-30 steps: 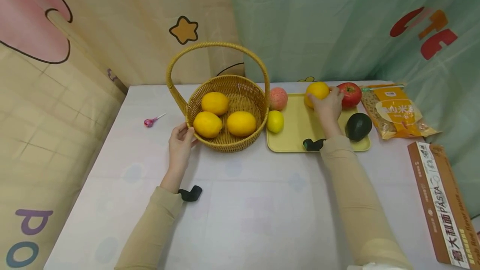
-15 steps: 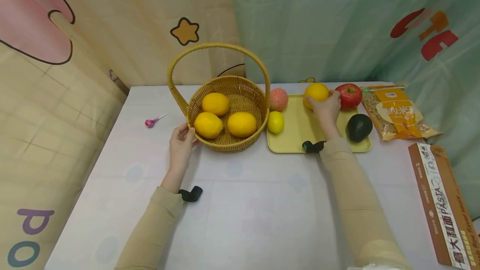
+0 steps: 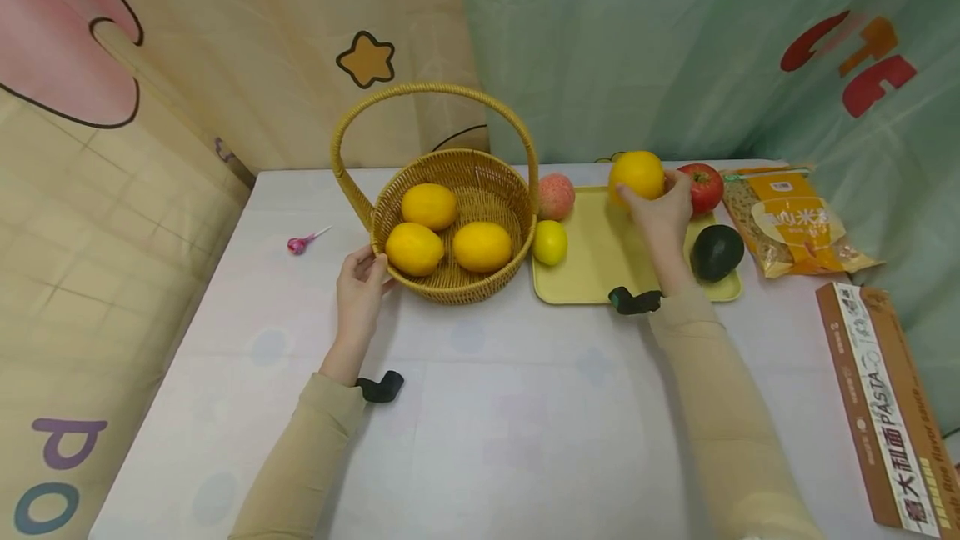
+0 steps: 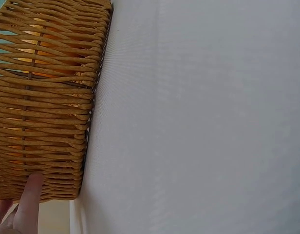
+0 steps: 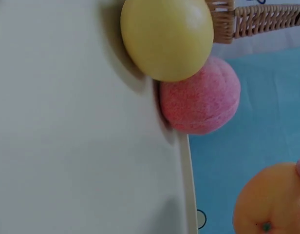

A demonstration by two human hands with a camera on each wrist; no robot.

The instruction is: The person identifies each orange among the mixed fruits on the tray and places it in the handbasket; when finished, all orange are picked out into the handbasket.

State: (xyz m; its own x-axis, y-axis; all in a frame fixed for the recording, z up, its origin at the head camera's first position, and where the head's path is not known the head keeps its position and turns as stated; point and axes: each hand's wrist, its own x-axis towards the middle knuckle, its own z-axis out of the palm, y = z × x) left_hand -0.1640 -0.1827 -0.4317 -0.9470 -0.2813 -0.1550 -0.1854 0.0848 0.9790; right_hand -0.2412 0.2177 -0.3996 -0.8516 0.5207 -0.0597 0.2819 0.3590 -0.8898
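Note:
My left hand (image 3: 358,286) holds the near left rim of a wicker basket (image 3: 465,294), thumb on the rim. One fingertip lies against the woven side of the basket (image 4: 43,131) in the left wrist view. Three yellow lemons lie inside: one lemon (image 3: 430,207) at the back, a lemon (image 3: 414,249) in front and another lemon (image 3: 482,247) to the right. Above the back of a yellow tray (image 3: 592,273), my right hand (image 3: 663,215) grips an orange (image 3: 637,173). In the right wrist view the orange (image 5: 267,204) shows at the lower right corner.
On the tray are a pink peach-like fruit (image 3: 557,196), a small yellow-green fruit (image 3: 551,242), a red apple (image 3: 702,188) and an avocado (image 3: 717,252). Further right lie an orange-labelled food bag (image 3: 795,223) and a pasta box (image 3: 885,407). A lollipop (image 3: 300,243) lies left of the basket.
My right hand has raised the orange slightly off the tray, its wrist shifting a little to the right. The left hand and the basket have stayed in place.

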